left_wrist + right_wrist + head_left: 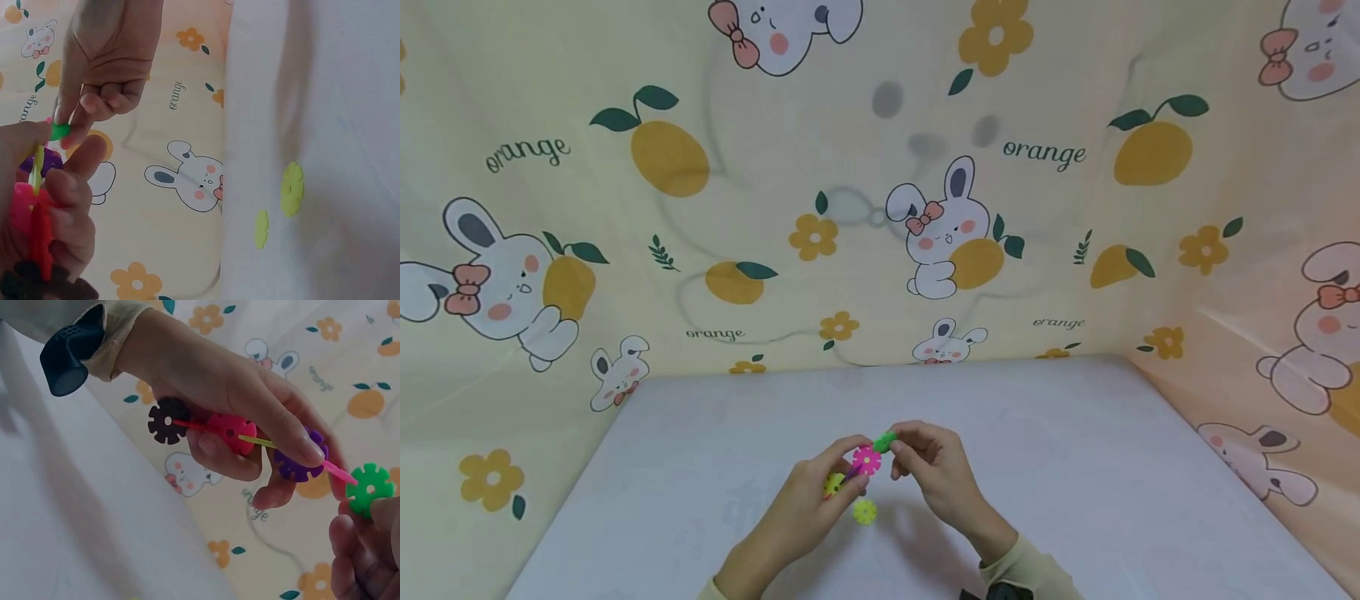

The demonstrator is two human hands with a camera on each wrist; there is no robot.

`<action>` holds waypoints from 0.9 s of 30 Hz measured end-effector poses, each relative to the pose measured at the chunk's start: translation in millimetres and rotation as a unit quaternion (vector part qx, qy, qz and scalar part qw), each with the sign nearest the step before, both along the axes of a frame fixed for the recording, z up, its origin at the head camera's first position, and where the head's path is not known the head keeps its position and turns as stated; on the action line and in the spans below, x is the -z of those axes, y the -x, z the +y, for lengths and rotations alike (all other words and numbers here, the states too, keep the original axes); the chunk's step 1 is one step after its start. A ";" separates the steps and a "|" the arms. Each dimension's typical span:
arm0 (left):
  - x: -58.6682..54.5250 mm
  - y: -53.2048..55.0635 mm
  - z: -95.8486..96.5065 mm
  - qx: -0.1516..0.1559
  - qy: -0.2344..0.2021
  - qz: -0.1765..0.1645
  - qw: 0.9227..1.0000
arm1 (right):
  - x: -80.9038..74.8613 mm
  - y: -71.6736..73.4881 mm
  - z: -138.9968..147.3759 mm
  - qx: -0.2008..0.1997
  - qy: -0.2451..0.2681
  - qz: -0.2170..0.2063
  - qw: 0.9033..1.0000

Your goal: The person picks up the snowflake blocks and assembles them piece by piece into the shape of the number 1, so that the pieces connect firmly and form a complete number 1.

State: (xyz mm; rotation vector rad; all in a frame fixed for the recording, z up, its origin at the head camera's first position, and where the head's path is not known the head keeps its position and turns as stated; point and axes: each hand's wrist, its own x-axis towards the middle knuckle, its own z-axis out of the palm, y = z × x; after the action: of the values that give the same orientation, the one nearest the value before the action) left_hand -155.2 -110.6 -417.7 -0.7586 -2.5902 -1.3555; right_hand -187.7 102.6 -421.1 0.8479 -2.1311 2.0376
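Note:
A chain of notched plastic snowflake discs is held up over the table [1045, 492]. My left hand [808, 500] grips the chain, thumb and fingers about a purple disc [287, 467] and a pink disc [872, 452]. Further along the chain come yellow, red and black discs [158, 429], partly behind the fingers. At its other end, thumb and fingertips of my right hand [942, 475] pinch a green disc [884, 442]. In the right wrist view the green disc meets the pink one at its edge.
Below the hands a yellow disc [865, 512] lies on the white tabletop. The left wrist view has two yellow discs there, a larger-looking one [297, 187] and another [261, 229]. Cloth [850, 275] printed with rabbits and oranges walls the table at the back and sides.

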 end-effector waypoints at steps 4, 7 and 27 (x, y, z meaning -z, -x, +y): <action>-0.1 0.4 -0.4 0.000 -0.001 -0.005 1.000 | 0.9 0.4 0.5 0.010 -0.019 0.008 1.000; 0.0 0.6 -0.8 0.001 -0.004 -0.011 1.000 | 2.3 0.6 0.2 0.025 -0.040 0.019 0.999; 1.6 7.2 -2.6 0.030 -0.019 -0.029 0.999 | -1.9 -1.9 -2.2 0.075 -0.146 0.082 0.983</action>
State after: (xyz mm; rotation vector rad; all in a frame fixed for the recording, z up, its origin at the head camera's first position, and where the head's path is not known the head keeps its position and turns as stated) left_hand -162.4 -113.2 -419.2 -0.8098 -2.5984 -1.4602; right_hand -185.8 100.4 -419.2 0.8249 -2.3531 1.5511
